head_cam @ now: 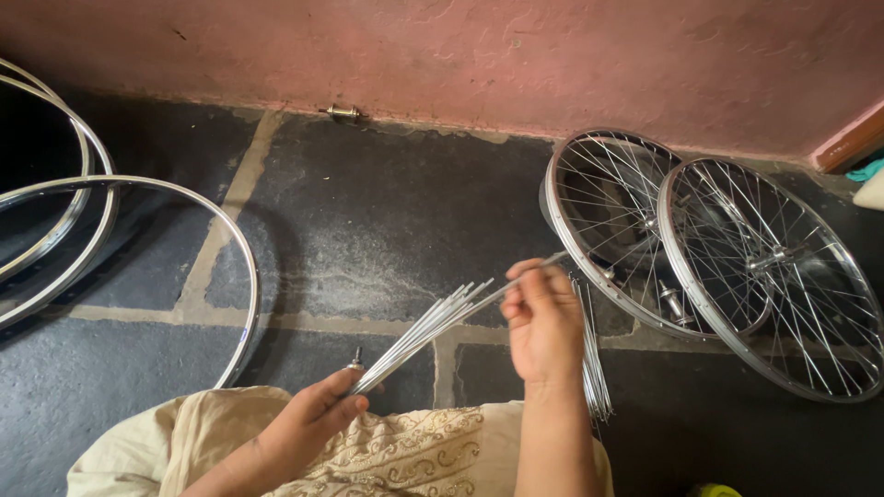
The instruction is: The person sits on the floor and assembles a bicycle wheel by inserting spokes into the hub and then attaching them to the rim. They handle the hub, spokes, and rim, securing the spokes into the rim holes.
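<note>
My left hand (308,419) grips one end of a bundle of thin silver spokes (425,327) that fans up and to the right. My right hand (543,322) pinches a single spoke (534,271) at the bundle's upper end, fingers closed on it. A second bunch of loose spokes (591,354) lies on the floor just right of my right hand. A small metal hub (355,361) stands on the floor beside my left hand. Patterned cream cloth (405,446) covers my lap below both hands.
Two spoked silver wheels (635,230) (773,276) lean against the pink wall at right. Bare chrome rims (175,198) (64,124) lie on the dark stone floor at left. A small brass part (343,112) sits at the wall's base.
</note>
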